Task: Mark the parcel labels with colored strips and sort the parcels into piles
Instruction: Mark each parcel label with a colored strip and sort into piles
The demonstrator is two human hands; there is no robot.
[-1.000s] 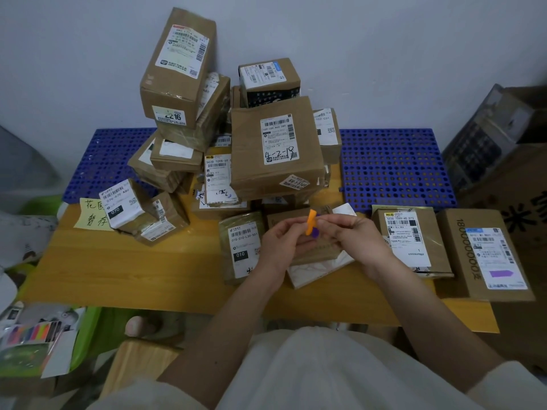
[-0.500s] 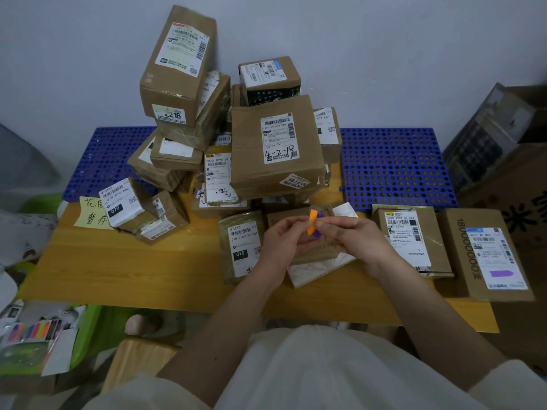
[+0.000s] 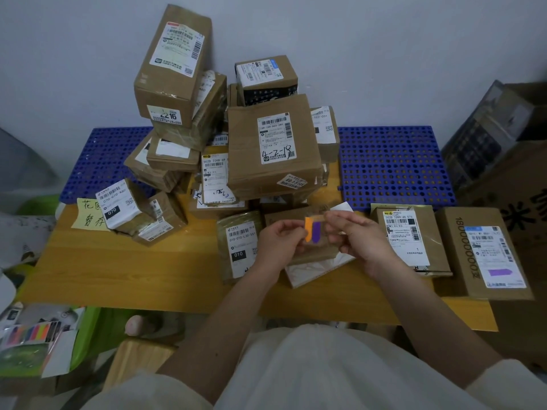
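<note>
A: Head view: what are the hands holding?
B: Left hand (image 3: 281,241) pinches an orange strip (image 3: 308,230) and a purple strip (image 3: 316,233); right hand (image 3: 359,236) pinches their top end.
A: Where?
B: Above the yellow worktop (image 3: 124,270), near the parcel heap (image 3: 236,137). A purple-marked box (image 3: 485,253) lies far right.

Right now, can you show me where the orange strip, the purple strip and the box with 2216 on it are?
orange strip (image 3: 308,230): head view, middle of the strip.
purple strip (image 3: 316,232): head view, middle of the strip.
box with 2216 (image 3: 173,65): head view, its brown top face, high on the pile.
</note>
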